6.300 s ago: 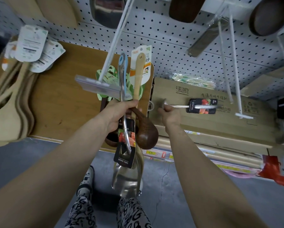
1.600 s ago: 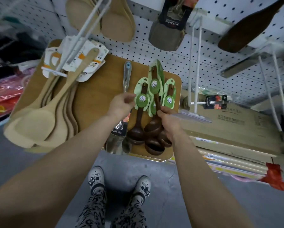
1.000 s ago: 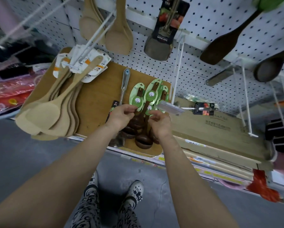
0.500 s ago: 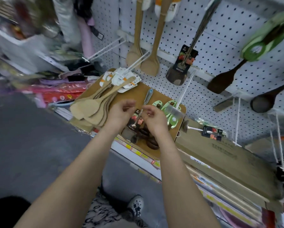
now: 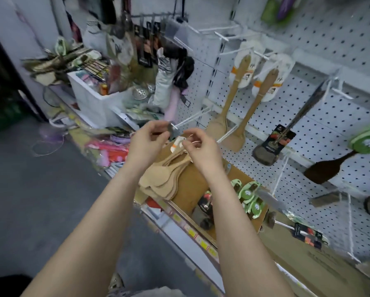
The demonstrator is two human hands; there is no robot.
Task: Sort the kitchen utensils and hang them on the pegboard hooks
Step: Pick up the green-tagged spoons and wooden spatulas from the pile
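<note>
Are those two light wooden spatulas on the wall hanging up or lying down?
Hanging up. Both wooden spatulas dangle blade-down from white hooks on the pegboard.

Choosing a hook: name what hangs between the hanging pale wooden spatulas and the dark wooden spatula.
A metal turner with a black card hangs between the pale wooden spatulas and the dark wooden spatula; head view.
</note>
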